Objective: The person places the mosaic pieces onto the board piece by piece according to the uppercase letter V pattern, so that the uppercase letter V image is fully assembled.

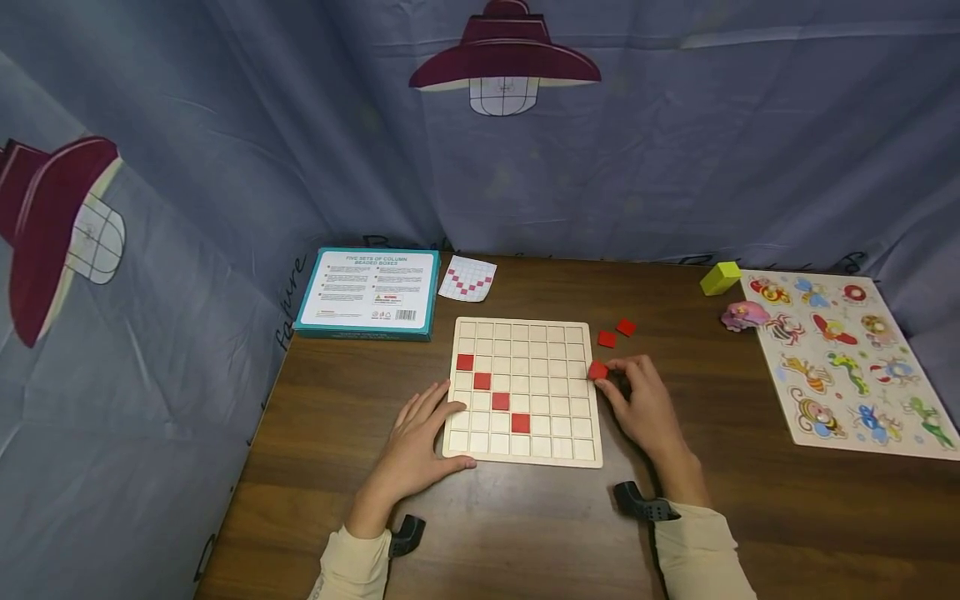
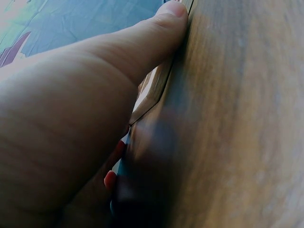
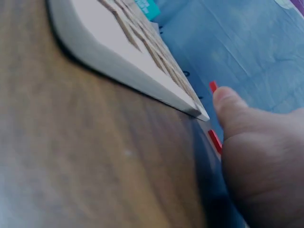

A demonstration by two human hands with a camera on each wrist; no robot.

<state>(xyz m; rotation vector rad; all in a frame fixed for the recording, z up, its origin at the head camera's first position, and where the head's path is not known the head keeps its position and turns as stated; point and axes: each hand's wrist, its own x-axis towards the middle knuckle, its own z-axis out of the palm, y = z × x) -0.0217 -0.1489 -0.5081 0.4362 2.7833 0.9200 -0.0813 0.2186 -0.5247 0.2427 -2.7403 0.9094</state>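
A wooden grid board (image 1: 549, 406) lies on the table, with several red square tiles in its cells, such as one tile (image 1: 500, 402), running diagonally down from the left. My left hand (image 1: 414, 442) rests at the board's lower left, fingers spread along its left edge and thumb on its near edge. In the left wrist view the thumb (image 2: 142, 45) touches the board's rim. At the board's right edge my right hand (image 1: 647, 408) pinches a red tile (image 1: 597, 370) between thumb and fingers. Its thumb and the held tile (image 3: 213, 86) also show in the right wrist view.
Two loose red tiles (image 1: 617, 332) lie beyond the right hand. Behind the board are a patterned grid card (image 1: 468, 279) and a teal-edged box (image 1: 367, 292). To the right sit a yellow-green block (image 1: 720, 279), a pink toy (image 1: 744, 316) and an insect puzzle board (image 1: 851, 362).
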